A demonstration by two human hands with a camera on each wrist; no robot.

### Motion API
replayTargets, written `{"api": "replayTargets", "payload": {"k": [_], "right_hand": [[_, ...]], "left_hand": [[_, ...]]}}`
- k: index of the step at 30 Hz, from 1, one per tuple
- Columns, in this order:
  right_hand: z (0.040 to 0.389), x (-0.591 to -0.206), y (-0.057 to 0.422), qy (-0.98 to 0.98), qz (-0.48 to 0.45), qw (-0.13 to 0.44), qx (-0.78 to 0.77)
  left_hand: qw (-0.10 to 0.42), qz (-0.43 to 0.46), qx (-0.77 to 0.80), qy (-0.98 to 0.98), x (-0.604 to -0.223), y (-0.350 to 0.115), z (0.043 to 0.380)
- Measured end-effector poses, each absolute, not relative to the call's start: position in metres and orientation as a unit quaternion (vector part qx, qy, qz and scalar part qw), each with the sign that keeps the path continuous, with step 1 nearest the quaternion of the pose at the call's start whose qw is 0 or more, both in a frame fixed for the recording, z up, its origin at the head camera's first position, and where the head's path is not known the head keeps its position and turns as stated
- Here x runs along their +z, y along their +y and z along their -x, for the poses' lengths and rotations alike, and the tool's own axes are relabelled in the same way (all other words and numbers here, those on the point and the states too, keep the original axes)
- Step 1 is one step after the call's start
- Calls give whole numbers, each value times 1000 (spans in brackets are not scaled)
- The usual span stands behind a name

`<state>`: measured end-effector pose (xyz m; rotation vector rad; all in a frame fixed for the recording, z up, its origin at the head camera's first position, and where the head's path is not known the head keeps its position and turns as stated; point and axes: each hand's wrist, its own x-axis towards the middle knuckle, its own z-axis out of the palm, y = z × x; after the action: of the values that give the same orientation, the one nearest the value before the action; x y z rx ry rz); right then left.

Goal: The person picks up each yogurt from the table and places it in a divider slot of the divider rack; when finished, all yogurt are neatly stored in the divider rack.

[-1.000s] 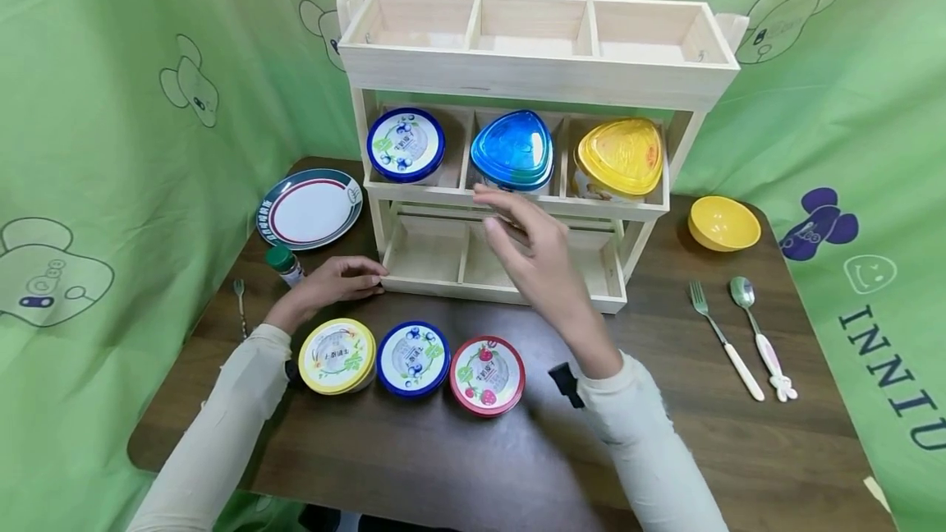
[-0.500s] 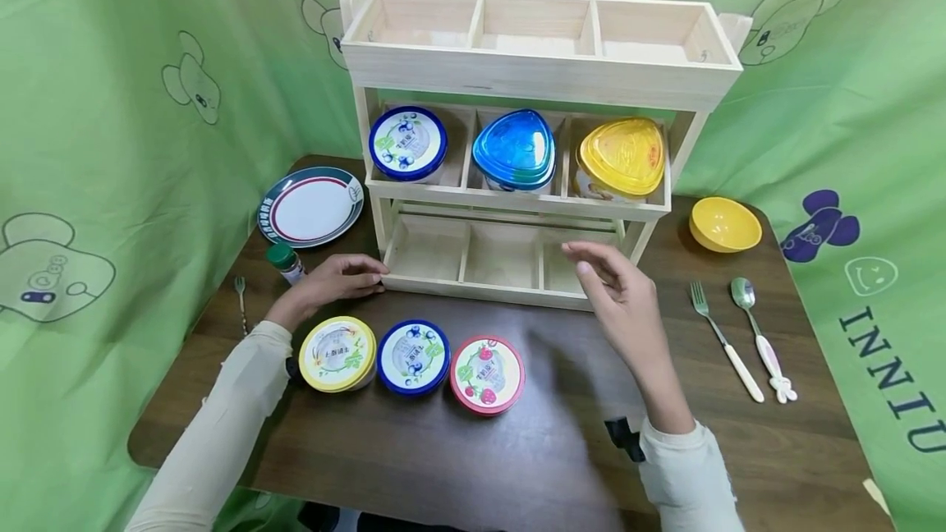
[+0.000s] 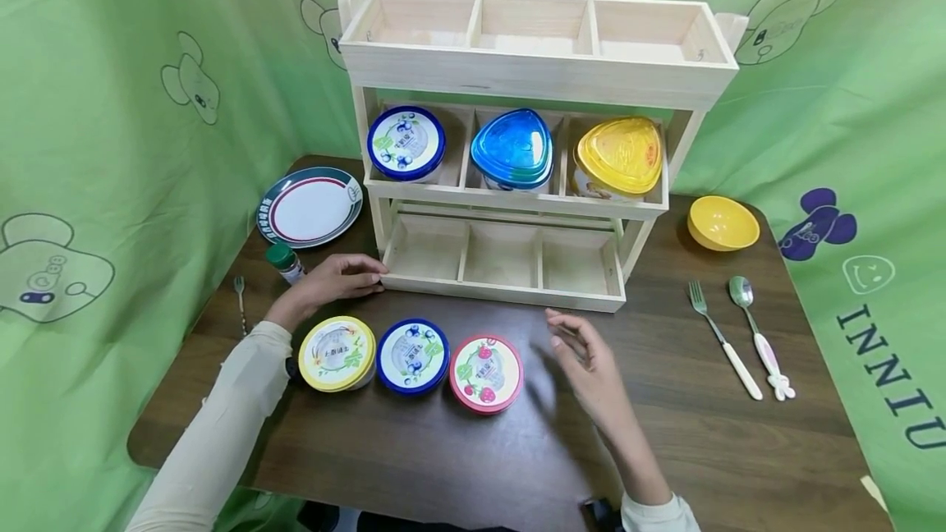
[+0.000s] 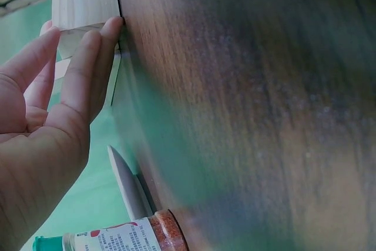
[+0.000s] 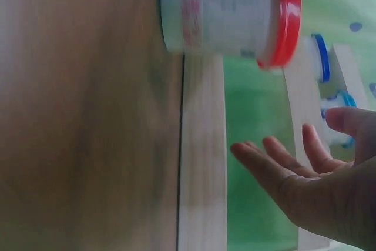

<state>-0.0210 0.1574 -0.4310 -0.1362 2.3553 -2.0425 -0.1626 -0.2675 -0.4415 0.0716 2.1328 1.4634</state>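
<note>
My left hand (image 3: 332, 282) rests by the lower left corner of the wooden rack (image 3: 510, 294). In the left wrist view its fairly straight fingers (image 4: 88, 57) touch the rack's end. My right hand (image 3: 594, 372) hovers over the table, right of the red-lidded tub (image 3: 486, 374), holding nothing. Its fingers are loosely spread in the right wrist view, apart from the red-lidded tub (image 5: 229, 16). Left of that tub stand a blue-lidded tub (image 3: 412, 356) and a yellow-lidded tub (image 3: 337, 354). The rack's middle tier holds a round blue-lidded tub (image 3: 406, 143), a blue triangular-lidded tub (image 3: 512, 149) and a yellow triangular-lidded tub (image 3: 619, 155).
A plate (image 3: 310, 206) and a green-capped spice jar (image 3: 284, 263) stand left of the rack, with a small fork (image 3: 241, 306) nearby. At right are a yellow bowl (image 3: 723, 223), a fork (image 3: 724, 341) and a spoon (image 3: 761, 337). Green cloth (image 3: 96, 105) surrounds the table.
My right hand has moved from in front of the rack's middle tier, first to the right, then down and back toward me above the table. My left hand and the tubs have stayed put.
</note>
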Motion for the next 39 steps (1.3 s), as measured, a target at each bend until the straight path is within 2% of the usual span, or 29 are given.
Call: {"api": "replayTargets", "payload": {"k": [6, 15, 22, 32, 35, 39], "right_hand": [[4, -441, 134, 747, 64, 71, -657], [-2, -452, 118, 755, 91, 75, -645], [-5, -455, 114, 748, 72, 97, -652], [-8, -453, 123, 766, 89, 118, -626], [-10, -452, 134, 765, 103, 112, -626], [-11, -453, 152, 770, 129, 74, -621]], "left_hand": [[273, -29, 545, 792, -442, -268, 163], [275, -24, 550, 788, -441, -266, 161], [273, -25, 549, 790, -440, -265, 160], [271, -32, 563, 780, -442, -267, 161], [272, -33, 561, 781, -442, -267, 161], [271, -34, 562, 780, -444, -266, 162]]}}
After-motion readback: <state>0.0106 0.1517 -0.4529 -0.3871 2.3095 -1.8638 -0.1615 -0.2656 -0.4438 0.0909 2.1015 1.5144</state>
